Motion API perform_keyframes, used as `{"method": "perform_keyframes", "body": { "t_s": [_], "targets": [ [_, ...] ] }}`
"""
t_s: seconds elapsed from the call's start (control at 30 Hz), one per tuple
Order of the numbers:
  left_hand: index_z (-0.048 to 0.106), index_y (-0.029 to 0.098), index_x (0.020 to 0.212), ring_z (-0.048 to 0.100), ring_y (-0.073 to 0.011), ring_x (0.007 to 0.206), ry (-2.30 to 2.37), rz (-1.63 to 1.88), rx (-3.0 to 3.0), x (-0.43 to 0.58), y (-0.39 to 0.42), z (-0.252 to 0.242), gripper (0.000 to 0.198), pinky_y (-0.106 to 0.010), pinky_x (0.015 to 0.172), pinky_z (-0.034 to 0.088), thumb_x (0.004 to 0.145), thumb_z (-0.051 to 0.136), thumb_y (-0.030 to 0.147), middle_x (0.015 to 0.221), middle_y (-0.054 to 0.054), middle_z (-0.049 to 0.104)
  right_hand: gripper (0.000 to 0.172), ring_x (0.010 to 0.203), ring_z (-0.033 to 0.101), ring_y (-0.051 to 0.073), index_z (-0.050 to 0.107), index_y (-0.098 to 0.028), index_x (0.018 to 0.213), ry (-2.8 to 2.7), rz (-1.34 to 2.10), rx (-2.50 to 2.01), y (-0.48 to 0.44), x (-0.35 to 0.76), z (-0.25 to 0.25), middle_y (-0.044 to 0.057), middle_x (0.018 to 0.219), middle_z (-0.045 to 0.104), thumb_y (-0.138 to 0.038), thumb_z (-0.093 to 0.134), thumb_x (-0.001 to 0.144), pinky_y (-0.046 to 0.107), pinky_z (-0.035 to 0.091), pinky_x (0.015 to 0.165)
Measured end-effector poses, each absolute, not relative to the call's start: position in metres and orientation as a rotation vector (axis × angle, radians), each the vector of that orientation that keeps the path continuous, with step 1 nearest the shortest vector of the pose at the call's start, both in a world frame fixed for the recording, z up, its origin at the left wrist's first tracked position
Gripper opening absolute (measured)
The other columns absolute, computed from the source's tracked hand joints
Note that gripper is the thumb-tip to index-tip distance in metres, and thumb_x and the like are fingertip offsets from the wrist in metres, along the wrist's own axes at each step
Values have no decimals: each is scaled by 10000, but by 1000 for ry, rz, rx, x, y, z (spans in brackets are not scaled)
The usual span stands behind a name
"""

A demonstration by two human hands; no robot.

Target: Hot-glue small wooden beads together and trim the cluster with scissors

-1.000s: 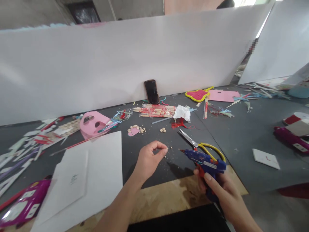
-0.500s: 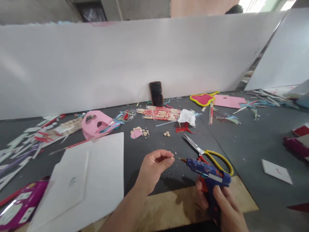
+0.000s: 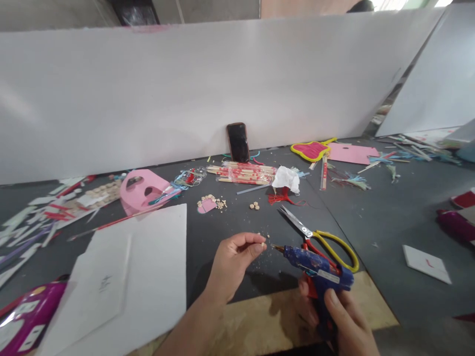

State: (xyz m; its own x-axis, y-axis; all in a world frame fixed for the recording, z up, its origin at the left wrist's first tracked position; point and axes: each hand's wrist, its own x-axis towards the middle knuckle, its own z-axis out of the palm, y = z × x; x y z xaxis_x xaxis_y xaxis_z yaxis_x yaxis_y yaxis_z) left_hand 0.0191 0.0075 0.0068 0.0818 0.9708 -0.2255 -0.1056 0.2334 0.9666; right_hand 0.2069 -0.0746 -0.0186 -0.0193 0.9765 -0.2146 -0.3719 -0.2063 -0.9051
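Note:
My right hand (image 3: 343, 311) is wrapped round the handle of a blue hot glue gun (image 3: 315, 264). Its nozzle points left, a short gap from the fingertips of my left hand (image 3: 232, 262). Thumb and forefinger of that hand pinch a small pale wooden bead (image 3: 263, 244), mostly covered by the fingers. A few crumbs lie on the dark table (image 3: 237, 220) just behind the fingertips. Scissors (image 3: 315, 237) with yellow and red handles rest open behind the glue gun. Farther back are a small cluster of wooden beads (image 3: 254, 205) and a pink piece (image 3: 207, 205) with tiny beads around it.
A phone (image 3: 238, 142) leans against the white board (image 3: 222, 89). Before it lie wrapped chopsticks (image 3: 243, 173) and white tissue (image 3: 286, 179). White sheets (image 3: 148, 267), a pink mask-like cutout (image 3: 144, 190) and scattered strips sit left. Pink card (image 3: 352, 153) and a white tile (image 3: 426, 263) are right.
The view has tilted slightly down and shifted a little. Both hands keep nearly the same pose, and the pale bead between my left fingertips shows more clearly.

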Motion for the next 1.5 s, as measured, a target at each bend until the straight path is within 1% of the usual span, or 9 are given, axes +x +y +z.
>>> {"method": "perform_keyframes", "body": {
  "t_s": [0.3,0.43,0.53,0.63,0.77,0.9,1.1,1.3,1.5],
  "targets": [
    [744,217,795,513,-114,624,1243,1013,1129,20,7,3,141,-220,590,380,724,712,335,680,5,664,342,510,424,113,573,-204,851,-864,1474,-1141,-75,206,-16,9,645,551,-544,532,849,258,351,501],
    [747,218,793,497,-115,607,1254,1000,1150,20,6,2,135,-220,576,368,724,709,327,648,9,643,363,507,426,111,579,-202,850,-881,1471,-1152,-75,207,-16,-11,572,507,-562,530,846,241,352,489],
    [746,221,793,496,-112,609,1244,1005,1135,20,6,1,133,-219,575,367,720,712,327,667,8,651,373,498,412,116,593,-204,847,-910,1449,-1164,-75,207,-16,-18,531,491,-570,522,847,244,358,492],
    [745,222,785,488,-108,603,1245,1010,1137,20,6,2,121,-218,569,363,717,713,316,680,9,653,381,489,398,122,598,-209,855,-921,1452,-1186,-75,207,-16,-23,523,478,-581,516,844,252,358,490],
    [745,221,788,464,-105,575,1261,988,1148,20,6,3,123,-218,549,345,717,707,314,623,18,621,389,494,401,123,602,-206,849,-950,1432,-1192,-74,206,-15,-19,541,482,-585,517,841,254,362,495],
    [743,216,783,488,-118,601,1246,999,1137,20,6,4,131,-226,558,356,709,707,317,668,3,644,404,499,403,103,594,-205,831,-938,1438,-1180,-73,205,-11,3,648,552,-605,537,821,244,360,495],
    [742,215,776,516,-130,624,1240,1002,1126,20,6,7,126,-234,579,376,703,706,311,696,-7,667,405,494,385,118,587,-203,813,-956,1452,-1182,-74,206,-12,-28,533,462,-601,516,836,248,318,489],
    [748,212,768,467,-111,559,1257,998,1112,20,6,8,133,-224,529,340,694,710,316,609,10,623,416,489,376,105,581,-190,820,-949,1444,-1208,-74,206,-13,1,624,525,-601,519,834,250,312,480],
    [748,207,766,498,-117,574,1253,997,1115,21,6,8,127,-221,525,354,700,706,307,610,8,632,406,493,397,99,576,-195,844,-915,1468,-1166,-75,206,-15,6,658,539,-598,531,829,248,348,488]
  ]
}}
